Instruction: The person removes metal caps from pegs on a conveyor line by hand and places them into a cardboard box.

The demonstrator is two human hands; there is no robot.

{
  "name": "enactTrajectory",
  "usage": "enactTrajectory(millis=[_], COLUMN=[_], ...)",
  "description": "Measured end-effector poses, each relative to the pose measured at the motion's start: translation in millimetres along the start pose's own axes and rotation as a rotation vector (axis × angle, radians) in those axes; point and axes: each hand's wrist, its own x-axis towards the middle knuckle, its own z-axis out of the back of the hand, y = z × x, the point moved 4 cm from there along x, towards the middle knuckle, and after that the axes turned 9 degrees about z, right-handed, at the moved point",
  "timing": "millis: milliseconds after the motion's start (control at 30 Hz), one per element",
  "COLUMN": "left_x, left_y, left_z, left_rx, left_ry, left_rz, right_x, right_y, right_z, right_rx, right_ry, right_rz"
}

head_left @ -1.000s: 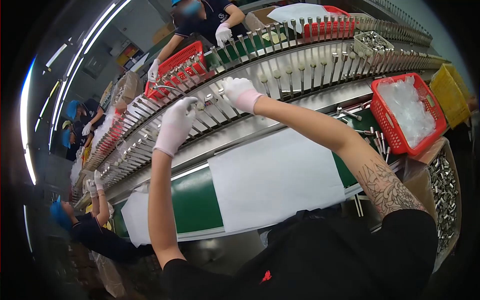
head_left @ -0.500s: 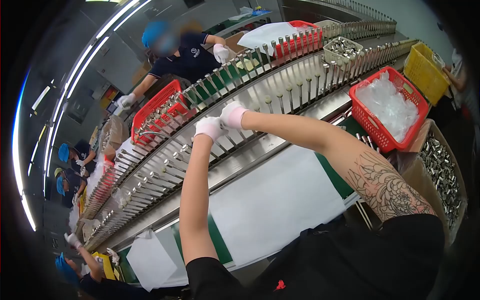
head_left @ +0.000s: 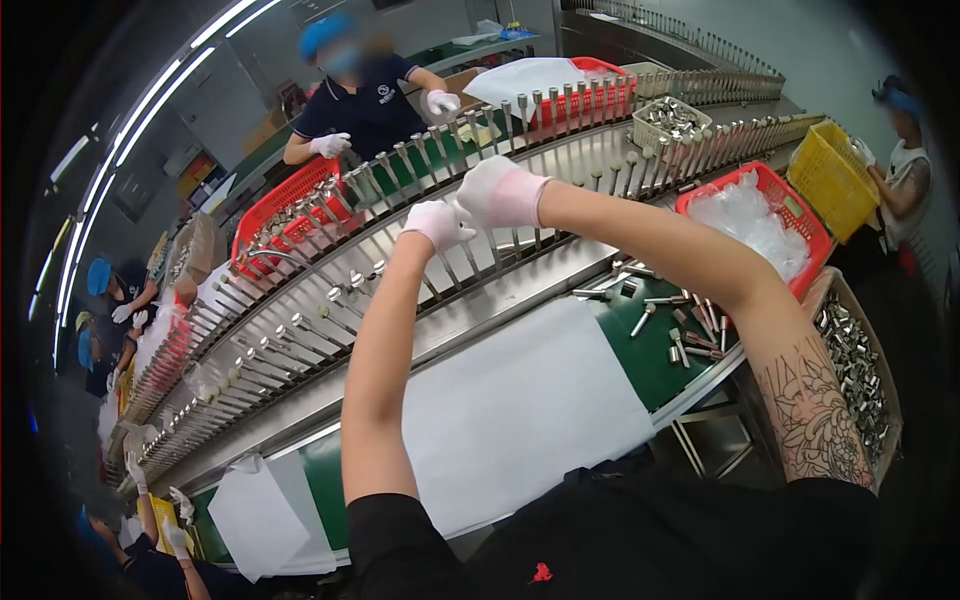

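My left hand (head_left: 438, 225), in a white glove, is over the near row of upright metal posts (head_left: 442, 270). Its fingers are curled together near a post top, and whatever they grip is hidden. Just right of it and slightly higher, my right hand (head_left: 503, 192) wears a glove that looks white and pink. Its fingers are closed too, turned away from me, so their contents do not show. The posts near my hands stand in a line along the curved steel track (head_left: 560, 240). Left of my hands, several posts carry shiny silver caps (head_left: 335, 295).
White sheet (head_left: 520, 400) covers part of the green belt (head_left: 640, 360), where loose metal pieces (head_left: 680, 340) lie. Red baskets (head_left: 790, 210) (head_left: 265, 215), a yellow crate (head_left: 832, 180) and a carton of silver parts (head_left: 850, 370) surround the line. A co-worker (head_left: 375, 115) stands opposite.
Both my hands have shifted along the post row, and the right hand has risen and separated slightly from the left. My view has turned, showing more loose pieces. The co-worker opposite has drawn an arm in.
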Motion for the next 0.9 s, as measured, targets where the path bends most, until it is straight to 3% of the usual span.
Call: enactTrajectory(millis=[67,167,200,233,267,300,367,400,467,533,600,667,733,800,833,867,900], left_x=[-4.9,-6.2,7.2,46.2,45.8,43.6,35.8,34.8,34.1,34.9,32.9,60.5,90.9,107.9,115.2,121.1,115.9], left_y=[-2.0,-24.9,-33.0,-33.2,-39.2,-44.2,-49.0,-50.6,-55.6,-63.3,-75.5,-87.7,-103.1,-121.1,-133.4,-140.6,-137.9], left_z=[5.2,16.8,7.9,-34.9,-26.9,-13.9,-5.7,-9.3,-7.9,1.6,17.3,18.1,13.0,11.7,13.3,13.4,15.3], left_rx=[0.01,0.135,0.19,0.218,0.209,0.098,0.109,0.217,0.205,0.295,0.311,0.342,0.242,0.219,0.277,0.337,-0.082], left_ry=[0.033,0.032,0.007,-0.025,-0.037,-0.025,-0.037,-0.055,-0.069,-0.055,-0.078,-0.029,-0.093,-0.183,-0.089,0.006,-0.054], left_rz=[-0.012,-0.016,-0.029,0.004,0.017,0.156,0.109,-0.067,-0.126,-0.161,-0.186,-0.234,-0.26,-0.162,-0.083,0.002,0.115], right_x=[-36.6,-93.4,-107.9,-119.1,-129.7,-140.1,-166.5,-180.6,-213.7,-251.5,-298.0,-342.0,-330.2,-310.5,-302.0,-292.7,-284.9], right_y=[14.0,21.3,30.9,47.7,76.3,114.6,196.3,230.7,283.2,305.4,315.0,281.3,231.2,222.6,230.3,226.6,228.6], right_z=[45.4,45.9,24.5,-8.6,-46.9,-75.8,-141.8,-148.9,-161.3,-170.9,-195.6,-227.4,-209.6,-242.4,-263.4,-269.2,-269.4], right_rx=[-0.052,0.378,0.689,0.751,0.816,0.956,1.098,1.128,1.236,1.432,1.669,1.407,1.058,0.587,0.441,0.413,0.391], right_ry=[-0.153,-0.419,-0.41,-0.394,-0.355,-0.178,-0.083,-0.032,0.101,0.236,0.049,-0.093,0.009,-0.264,-0.15,-0.191,-0.237], right_rz=[-0.041,-0.229,-0.381,-0.521,-0.522,-0.624,-0.549,-0.573,-0.62,-0.842,-1.086,-1.119,-1.205,-0.932,-0.775,-0.751,-0.727])
